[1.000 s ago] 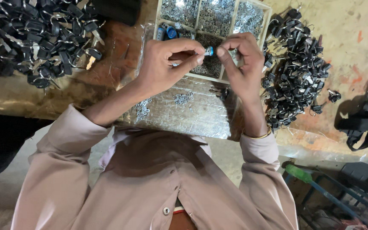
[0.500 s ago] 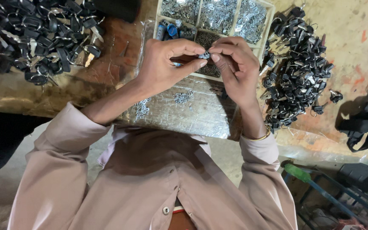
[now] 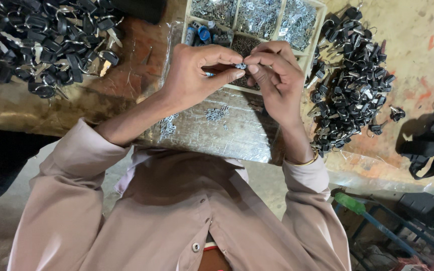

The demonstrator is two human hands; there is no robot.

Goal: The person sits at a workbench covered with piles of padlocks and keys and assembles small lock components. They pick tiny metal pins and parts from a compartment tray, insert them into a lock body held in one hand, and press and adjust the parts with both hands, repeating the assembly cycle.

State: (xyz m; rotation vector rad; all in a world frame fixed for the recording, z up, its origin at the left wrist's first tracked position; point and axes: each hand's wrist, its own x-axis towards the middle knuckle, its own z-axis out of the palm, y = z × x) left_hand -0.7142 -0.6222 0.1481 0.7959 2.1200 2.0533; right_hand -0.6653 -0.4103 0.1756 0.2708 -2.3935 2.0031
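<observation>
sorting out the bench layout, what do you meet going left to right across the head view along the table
Pile of black-headed keys → left hand → small metal part pinched between both hands → right hand → second pile of black-headed keys → black strap

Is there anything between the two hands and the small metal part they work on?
Nothing visible. The left hand and the right hand both pinch the small metal part directly with their fingers, above the divided tray.
</observation>
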